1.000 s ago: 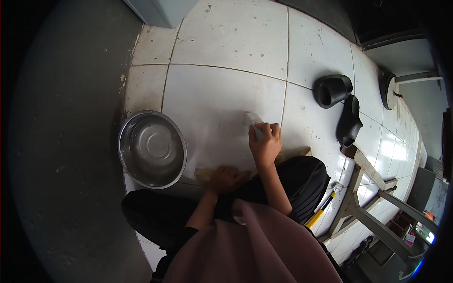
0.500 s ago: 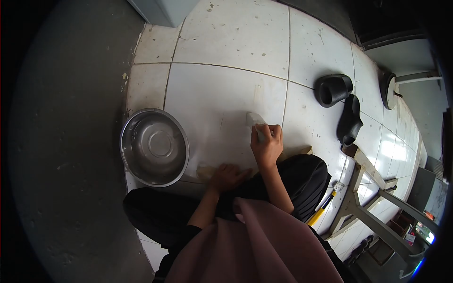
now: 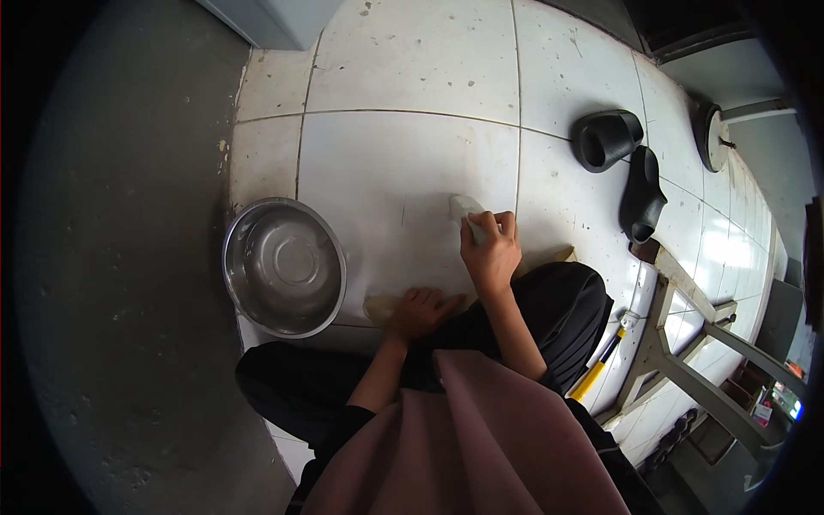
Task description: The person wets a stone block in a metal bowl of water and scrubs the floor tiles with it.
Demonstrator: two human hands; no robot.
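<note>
My right hand [image 3: 492,251] is closed on a pale, whitish piece [image 3: 466,209] that rests against the white tile floor [image 3: 369,172]; the piece's far end sticks out beyond my fingertips. Lower and to the left, my left hand [image 3: 419,312] lies on the floor with its fingers apart, close to my lap. Beside its fingers is a flat beige item [image 3: 380,307], partly hidden by the hand; I cannot make out what it is. A round metal bowl [image 3: 285,268] stands on the floor left of both hands.
Two black slippers [image 3: 608,141] lie at the upper right. On the right are a wooden frame [image 3: 678,356] and a yellow-and-black handled tool [image 3: 590,378]. A round white object [image 3: 714,140] stands farther off. Dark grey floor [image 3: 129,257] runs along the left.
The camera view has shifted slightly. Both hands keep nearly the same places on the tile, and my right hand still holds the pale piece.
</note>
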